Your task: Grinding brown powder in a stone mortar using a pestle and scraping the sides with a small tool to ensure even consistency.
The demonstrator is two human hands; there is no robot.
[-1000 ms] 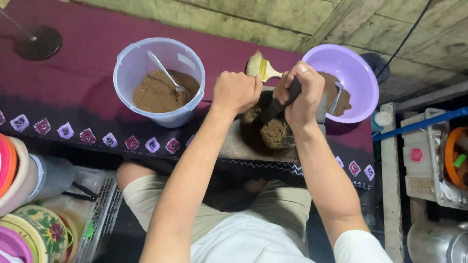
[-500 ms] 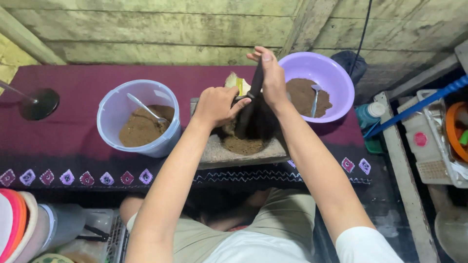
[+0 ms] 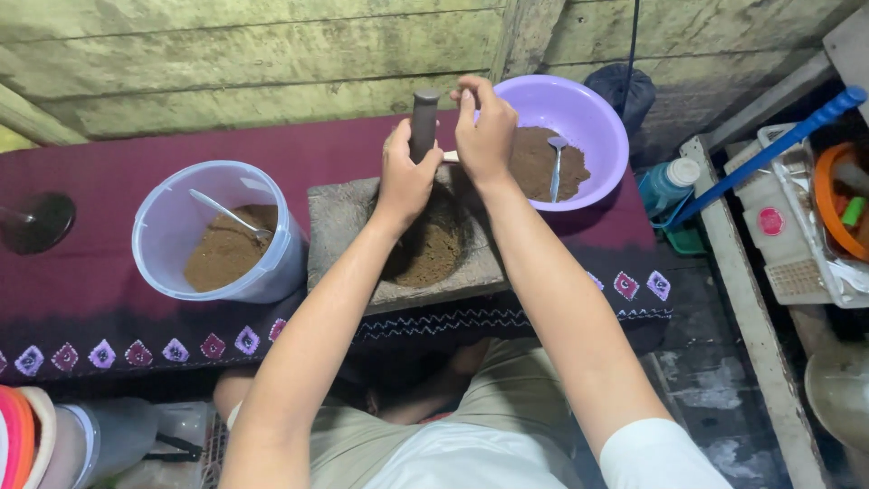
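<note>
Both hands have lifted the dark stone pestle [image 3: 424, 122] upright above the mortar slab [image 3: 348, 217]: left hand [image 3: 405, 177] wrapped around its shaft, right hand [image 3: 484, 136] pinching something small beside it, grinding paused.

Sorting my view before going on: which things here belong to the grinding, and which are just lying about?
In use: dark cylindrical stone pestle, gripped by left hand, right hand beside it; grey stone grinding slab; brown ground paste.

Lying about: clear plastic bucket with spoon; purple plastic bowl with spoon; blue bottle; white crate.
</note>
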